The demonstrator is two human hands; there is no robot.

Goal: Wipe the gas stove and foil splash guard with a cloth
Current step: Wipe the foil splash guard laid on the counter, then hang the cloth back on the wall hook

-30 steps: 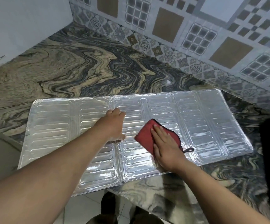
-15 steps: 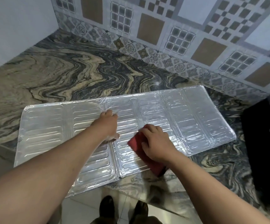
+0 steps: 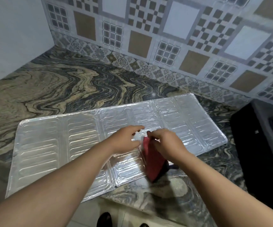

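Observation:
The foil splash guard (image 3: 42, 145) lies flat and unfolded on the marble counter, its near edge hanging over the counter's front. Above its middle panel, my right hand (image 3: 167, 143) pinches the top edge of the red cloth (image 3: 153, 163), which hangs down from my fingers onto the foil's near edge. My left hand (image 3: 126, 140) hovers just to the left of the cloth with its fingers apart, fingertips close to my right hand's. The black gas stove (image 3: 261, 145) shows only partly at the right edge.
The swirled marble counter (image 3: 67, 86) stretches behind and left of the foil up to the patterned tile wall (image 3: 165, 38). A plain white wall (image 3: 9, 38) closes the left side. My feet and the floor show below the counter's front edge.
My right hand stopped pressing the cloth flat and lifted it by one edge. My left hand came off the foil and moved right toward the cloth.

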